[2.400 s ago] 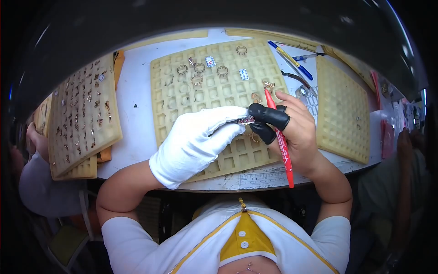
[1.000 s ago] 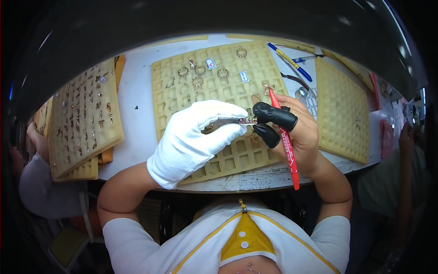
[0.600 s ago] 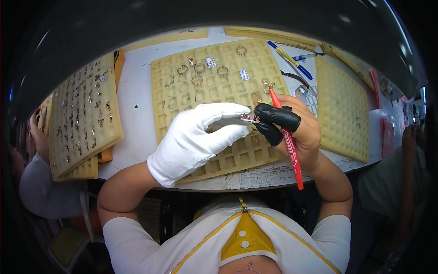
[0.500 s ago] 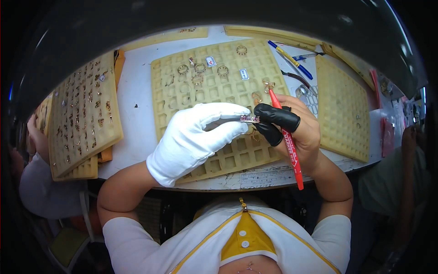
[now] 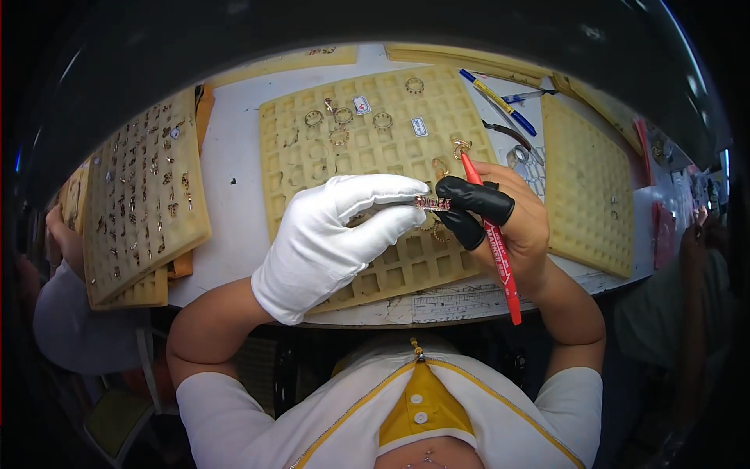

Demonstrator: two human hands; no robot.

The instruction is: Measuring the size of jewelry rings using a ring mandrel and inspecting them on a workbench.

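Between my hands, a ring (image 5: 433, 204) with reddish stones along its band is held above the sectioned tray. My left hand (image 5: 328, 234), in a white glove, pinches its left side between thumb and forefinger. Black finger covers sit on the thumb and some fingers of my right hand (image 5: 508, 209), which grips the ring's right side. That hand also carries a red marker (image 5: 500, 262), slanting across the palm with its tip toward the far side. Below lies the pale yellow tray (image 5: 295, 223) of small square compartments, bearing several rings (image 5: 382, 120) and two small paper tags (image 5: 419, 127).
At the left, a tilted tray (image 5: 148, 195) full of jewellery rests on another. Another yellow tray (image 5: 586, 187) leans at the right. A blue-and-yellow pen (image 5: 500, 102), pliers (image 5: 512, 136) and a steel ruler (image 5: 453, 307) lie on the white table. People sit at both sides.
The ring has shifted slightly to the right and turned a little between my fingertips. Both hands keep nearly the same place, and the marker stays in my right hand.
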